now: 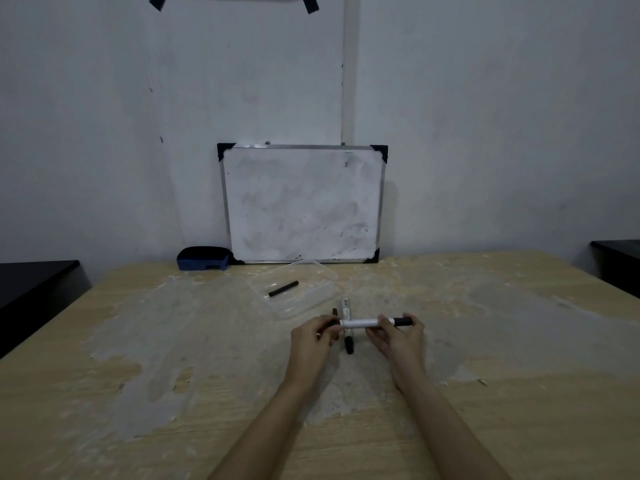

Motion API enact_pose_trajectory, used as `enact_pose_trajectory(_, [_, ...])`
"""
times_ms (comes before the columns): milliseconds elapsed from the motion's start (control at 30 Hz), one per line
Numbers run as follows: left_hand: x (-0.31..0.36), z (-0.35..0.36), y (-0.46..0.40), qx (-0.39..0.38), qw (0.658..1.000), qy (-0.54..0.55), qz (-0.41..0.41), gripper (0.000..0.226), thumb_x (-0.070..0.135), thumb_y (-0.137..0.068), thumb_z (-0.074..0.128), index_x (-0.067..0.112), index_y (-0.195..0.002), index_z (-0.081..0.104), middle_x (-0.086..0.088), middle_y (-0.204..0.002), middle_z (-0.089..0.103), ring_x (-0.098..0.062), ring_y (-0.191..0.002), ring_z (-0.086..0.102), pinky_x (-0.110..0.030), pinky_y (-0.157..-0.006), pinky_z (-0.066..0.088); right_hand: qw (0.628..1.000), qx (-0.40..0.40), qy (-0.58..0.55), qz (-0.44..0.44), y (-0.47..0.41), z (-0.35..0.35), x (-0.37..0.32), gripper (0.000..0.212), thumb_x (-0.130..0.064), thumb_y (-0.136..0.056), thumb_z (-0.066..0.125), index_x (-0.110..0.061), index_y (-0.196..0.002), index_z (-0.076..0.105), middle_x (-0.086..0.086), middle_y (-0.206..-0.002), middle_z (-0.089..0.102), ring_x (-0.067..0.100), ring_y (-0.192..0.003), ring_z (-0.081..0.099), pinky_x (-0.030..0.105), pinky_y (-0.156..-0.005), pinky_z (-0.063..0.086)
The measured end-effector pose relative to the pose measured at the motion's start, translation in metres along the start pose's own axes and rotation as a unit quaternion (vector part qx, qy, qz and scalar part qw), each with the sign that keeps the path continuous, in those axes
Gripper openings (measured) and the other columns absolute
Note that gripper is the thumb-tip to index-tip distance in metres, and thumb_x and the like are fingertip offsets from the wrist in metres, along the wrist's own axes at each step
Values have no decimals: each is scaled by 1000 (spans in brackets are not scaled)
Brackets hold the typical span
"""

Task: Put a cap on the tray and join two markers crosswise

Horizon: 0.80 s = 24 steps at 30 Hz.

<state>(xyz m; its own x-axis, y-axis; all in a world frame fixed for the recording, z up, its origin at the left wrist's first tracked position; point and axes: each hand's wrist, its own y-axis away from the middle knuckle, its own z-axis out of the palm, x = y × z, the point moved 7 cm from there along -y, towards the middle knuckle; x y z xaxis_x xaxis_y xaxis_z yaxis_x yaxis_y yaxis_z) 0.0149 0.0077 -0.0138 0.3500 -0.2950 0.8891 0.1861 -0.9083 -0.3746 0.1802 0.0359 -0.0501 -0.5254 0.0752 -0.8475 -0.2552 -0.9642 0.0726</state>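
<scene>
Hands pinch one white-barrelled, black-capped marker (372, 322) level above the worktop (519, 393), left grip (313, 336) at its cap end, right grip (398, 336) mid-barrel; cap seemingly on, a second marker (346, 308) lying beneath, clear plastic tray (325, 289) beyond.

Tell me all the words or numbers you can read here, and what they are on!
No word or number can be read here.
Marker lying on the table: small dark print on its white barrel, too blurred to read.
Marker held in both hands: no print shows.
Whiteboard: only smudges and tiny dark marks near its top right corner, not readable.
Eraser and clear tray: no writing shows.
</scene>
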Motion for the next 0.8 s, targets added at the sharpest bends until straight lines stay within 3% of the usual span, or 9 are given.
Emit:
enact_pose_trajectory(133, [-5,0,0,-16,1000,-12,-8,22,-1,-87,56,0,-106,68,-7,-77,66,1,-59,56,0,-58,46,1000,-16,16,-7,0,0,0,42,5,-87,53,-11,-119,31,19,-101,49,23,-77,58,33,-69,57])
enact_pose_trajectory(267, [-9,1,0,-24,1000,2,-19,23,-3,-86,56,-1,-107,66,-10,-75,66,10,-52,57,-2,-57,47,1000,-27,14,-2,-2,-2,1,38,4,-87,53,-14,-112,30,12,-90,50,24,-78,58,22,-53,58])
enact_pose_trajectory(400, [-13,3,-1,-34,999,11,-29,24,-4,-86,55,-3,-107,66,-8,-72,66,9,-52,57,-5,-57,48,999,-32,30,-2,-4,0,1,38,4,-87,53,-14,-111,30,12,-91,49,24,-78,58,25,-56,59])
enact_pose_trajectory(533, [-10,3,0,-20,998,33,-42,25,-3,-87,54,-3,-110,65,0,-69,64,3,-54,58,-3,-56,47,999,-37,23,-2,-1,0,-1,40,4,-85,56,-14,-110,31,15,-94,50,26,-80,60,42,-81,52])
enact_pose_trajectory(633, [-2,5,2,6,997,51,-62,27,3,-89,54,5,-116,60,1,-79,63,-1,-66,57,1,-56,47,998,-11,17,-57,2,3,-14,40,3,-81,62,-13,-105,34,12,-91,52,27,-80,61,30,-68,60])
enact_pose_trajectory(700, [4,14,8,-14,998,1,-58,30,15,-89,58,19,-118,52,0,-92,62,-4,-78,58,-5,-64,51,986,38,63,-149,6,0,-28,35,2,-80,64,-13,-95,35,4,-85,49,25,-80,59,15,-61,56])
enact_pose_trajectory(800, [6,37,14,-98,963,-247,33,49,38,-89,53,22,-132,40,-8,-120,50,-20,-107,52,-28,-87,48,932,89,210,-281,14,-4,-44,25,-1,-80,64,-11,-88,42,5,-79,56,24,-78,58,3,-59,46])
